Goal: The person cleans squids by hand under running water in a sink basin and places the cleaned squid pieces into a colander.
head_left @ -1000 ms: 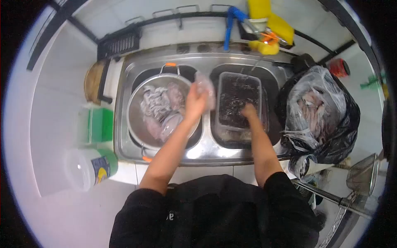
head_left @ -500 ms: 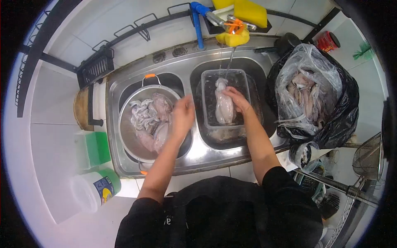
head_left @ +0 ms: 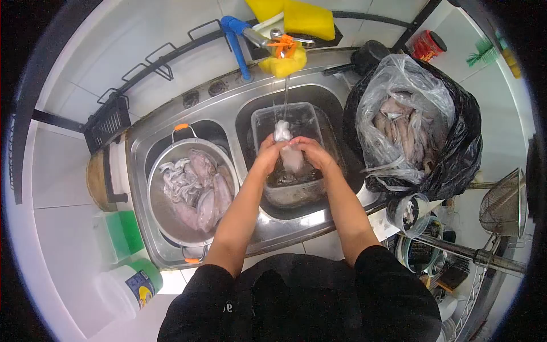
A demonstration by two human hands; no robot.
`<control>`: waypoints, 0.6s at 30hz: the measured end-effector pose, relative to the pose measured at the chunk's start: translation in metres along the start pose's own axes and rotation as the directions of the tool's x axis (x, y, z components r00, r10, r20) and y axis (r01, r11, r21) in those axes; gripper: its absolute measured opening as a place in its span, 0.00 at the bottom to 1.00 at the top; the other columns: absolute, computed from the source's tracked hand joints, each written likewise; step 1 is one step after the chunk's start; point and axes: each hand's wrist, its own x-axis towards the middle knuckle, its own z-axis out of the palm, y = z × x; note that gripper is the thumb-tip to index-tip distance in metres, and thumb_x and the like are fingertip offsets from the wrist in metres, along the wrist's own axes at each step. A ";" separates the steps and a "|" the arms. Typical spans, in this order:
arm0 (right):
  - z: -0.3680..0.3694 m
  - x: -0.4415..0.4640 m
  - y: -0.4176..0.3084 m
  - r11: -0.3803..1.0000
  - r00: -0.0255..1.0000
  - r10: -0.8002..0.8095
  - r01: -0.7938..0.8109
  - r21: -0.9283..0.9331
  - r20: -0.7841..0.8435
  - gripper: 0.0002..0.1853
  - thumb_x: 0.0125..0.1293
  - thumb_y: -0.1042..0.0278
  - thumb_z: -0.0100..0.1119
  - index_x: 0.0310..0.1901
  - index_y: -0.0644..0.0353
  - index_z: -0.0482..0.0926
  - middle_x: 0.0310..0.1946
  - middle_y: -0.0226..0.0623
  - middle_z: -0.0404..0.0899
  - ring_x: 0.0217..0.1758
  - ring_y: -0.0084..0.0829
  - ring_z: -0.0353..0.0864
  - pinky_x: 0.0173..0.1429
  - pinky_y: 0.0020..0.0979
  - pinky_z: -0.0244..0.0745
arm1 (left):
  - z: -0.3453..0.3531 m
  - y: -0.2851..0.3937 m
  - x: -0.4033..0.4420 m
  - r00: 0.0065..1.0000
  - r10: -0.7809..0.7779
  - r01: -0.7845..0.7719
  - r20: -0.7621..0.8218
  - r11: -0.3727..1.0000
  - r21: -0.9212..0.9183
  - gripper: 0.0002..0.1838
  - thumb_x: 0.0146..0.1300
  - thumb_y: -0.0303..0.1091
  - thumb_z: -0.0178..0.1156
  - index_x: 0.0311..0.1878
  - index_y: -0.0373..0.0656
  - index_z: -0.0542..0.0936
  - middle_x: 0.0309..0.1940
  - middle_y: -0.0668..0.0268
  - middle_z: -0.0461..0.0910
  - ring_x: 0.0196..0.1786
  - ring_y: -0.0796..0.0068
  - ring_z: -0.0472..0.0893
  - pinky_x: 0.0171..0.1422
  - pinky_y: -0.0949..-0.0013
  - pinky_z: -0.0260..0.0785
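Both hands are closed around a pale squid [head_left: 293, 160] under the running tap. My left hand [head_left: 270, 154] grips its left side and my right hand [head_left: 313, 151] its right side, with fingertips nearly meeting across the middle. The squid's white upper end is in the stream, and its body hangs toward the water below. Beneath it, a clear plastic container [head_left: 310, 194] holds water in the right sink basin. In the left basin stands a metal pot [head_left: 158, 214] with several squid [head_left: 214, 199] and loose tentacles [head_left: 178, 181].
A black bag with a clear plastic liner [head_left: 370, 128], full of squid, stands right of the sink. The tap [head_left: 259, 37] has a yellow sponge-like piece around its spout. A clear cup [head_left: 411, 215] and a strainer [head_left: 501, 204] are at lower right; green-and-white containers [head_left: 128, 288] at left.
My left hand has moved from beside the pot to the squid. Both hands now grip the squid and have raised it into the stream. The camera view has shifted and tilted slightly.
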 end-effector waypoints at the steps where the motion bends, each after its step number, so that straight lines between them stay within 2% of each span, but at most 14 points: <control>1: 0.001 -0.003 -0.006 0.995 0.997 0.075 -0.076 0.068 0.021 0.15 0.61 0.60 0.56 0.46 0.58 0.75 0.43 0.30 0.75 0.44 0.25 0.73 0.49 0.27 0.66 | 0.000 0.000 -0.003 1.000 -0.001 0.001 0.002 1.000 0.005 0.22 0.61 0.42 0.56 0.53 0.37 0.71 0.44 0.62 0.76 0.46 0.74 0.74 0.49 0.71 0.66; 2: 0.003 -0.004 -0.013 0.995 0.997 0.071 -0.072 0.071 0.019 0.15 0.61 0.60 0.56 0.46 0.58 0.75 0.43 0.30 0.75 0.44 0.25 0.73 0.49 0.27 0.66 | 0.000 -0.001 -0.006 1.000 0.008 -0.008 0.010 0.999 -0.037 0.21 0.61 0.41 0.56 0.53 0.38 0.71 0.44 0.63 0.76 0.45 0.75 0.74 0.50 0.72 0.65; 4: 0.020 -0.011 -0.032 0.975 0.982 0.188 -0.184 0.128 -0.023 0.20 0.62 0.51 0.54 0.49 0.57 0.75 0.44 0.31 0.75 0.45 0.26 0.73 0.51 0.29 0.65 | 0.006 0.009 -0.018 1.000 0.016 -0.014 0.022 0.997 -0.078 0.20 0.62 0.40 0.56 0.53 0.38 0.70 0.43 0.65 0.76 0.45 0.77 0.73 0.51 0.73 0.65; 5: 0.024 -0.009 -0.033 0.975 0.982 0.188 -0.183 0.129 -0.026 0.20 0.62 0.51 0.54 0.49 0.57 0.75 0.44 0.31 0.75 0.45 0.26 0.73 0.51 0.29 0.65 | 0.011 0.019 -0.026 1.000 0.020 -0.021 0.020 0.998 0.063 0.19 0.61 0.39 0.57 0.52 0.38 0.71 0.41 0.66 0.77 0.43 0.78 0.74 0.49 0.74 0.65; 6: 0.027 -0.005 -0.035 0.980 0.985 0.169 -0.164 0.113 -0.037 0.20 0.62 0.52 0.55 0.48 0.58 0.75 0.43 0.31 0.76 0.45 0.26 0.74 0.51 0.29 0.66 | 0.013 0.025 -0.033 0.999 0.026 -0.029 0.018 0.979 0.203 0.18 0.60 0.38 0.58 0.50 0.38 0.72 0.39 0.67 0.77 0.42 0.78 0.74 0.47 0.75 0.65; 8: 0.030 -0.005 -0.038 0.985 0.988 0.145 -0.140 0.096 -0.046 0.19 0.62 0.53 0.55 0.48 0.59 0.75 0.42 0.32 0.76 0.45 0.27 0.74 0.50 0.29 0.68 | 0.006 0.017 -0.035 0.996 0.069 -0.079 0.049 0.966 0.246 0.18 0.60 0.38 0.58 0.51 0.38 0.72 0.39 0.66 0.77 0.42 0.79 0.74 0.48 0.75 0.65; 10: 0.033 -0.002 -0.038 0.975 0.986 -0.013 0.049 0.215 -0.168 0.16 0.63 0.60 0.55 0.48 0.61 0.73 0.42 0.33 0.77 0.44 0.27 0.76 0.49 0.30 0.71 | -0.001 0.013 -0.040 0.990 0.116 -0.133 0.076 0.947 0.291 0.19 0.60 0.37 0.57 0.51 0.38 0.72 0.40 0.66 0.77 0.42 0.79 0.73 0.48 0.75 0.65; 11: 0.033 0.001 -0.039 0.975 0.987 -0.016 0.051 0.214 -0.163 0.16 0.63 0.60 0.55 0.48 0.61 0.73 0.42 0.33 0.77 0.44 0.27 0.76 0.49 0.30 0.71 | -0.004 0.010 -0.044 0.989 0.120 -0.142 0.087 0.930 0.338 0.18 0.59 0.36 0.58 0.51 0.38 0.72 0.40 0.66 0.77 0.43 0.78 0.74 0.48 0.75 0.65; 13: 0.031 0.000 -0.047 0.903 0.997 -0.079 0.072 0.423 -0.002 0.13 0.63 0.66 0.55 0.46 0.63 0.73 0.42 0.35 0.77 0.42 0.27 0.77 0.48 0.30 0.73 | -0.006 0.012 -0.053 0.988 0.125 -0.152 0.096 0.912 0.382 0.18 0.59 0.35 0.58 0.51 0.38 0.72 0.40 0.65 0.77 0.43 0.78 0.74 0.48 0.74 0.65; 14: 0.029 -0.003 -0.051 0.908 0.999 -0.042 0.049 0.417 -0.027 0.11 0.63 0.67 0.56 0.45 0.61 0.72 0.44 0.40 0.76 0.44 0.33 0.78 0.50 0.34 0.74 | -0.007 0.013 -0.057 0.986 0.129 -0.159 0.103 0.911 0.381 0.18 0.58 0.33 0.58 0.51 0.38 0.72 0.40 0.65 0.77 0.43 0.78 0.74 0.49 0.74 0.65; 18: 0.027 -0.005 -0.075 0.881 0.996 -0.094 0.086 0.465 -0.006 0.11 0.64 0.67 0.52 0.46 0.62 0.71 0.47 0.47 0.75 0.49 0.40 0.77 0.52 0.39 0.75 | -0.013 0.010 -0.060 0.987 0.112 -0.150 0.119 0.910 0.386 0.19 0.54 0.28 0.56 0.51 0.37 0.71 0.41 0.64 0.76 0.42 0.76 0.74 0.49 0.74 0.65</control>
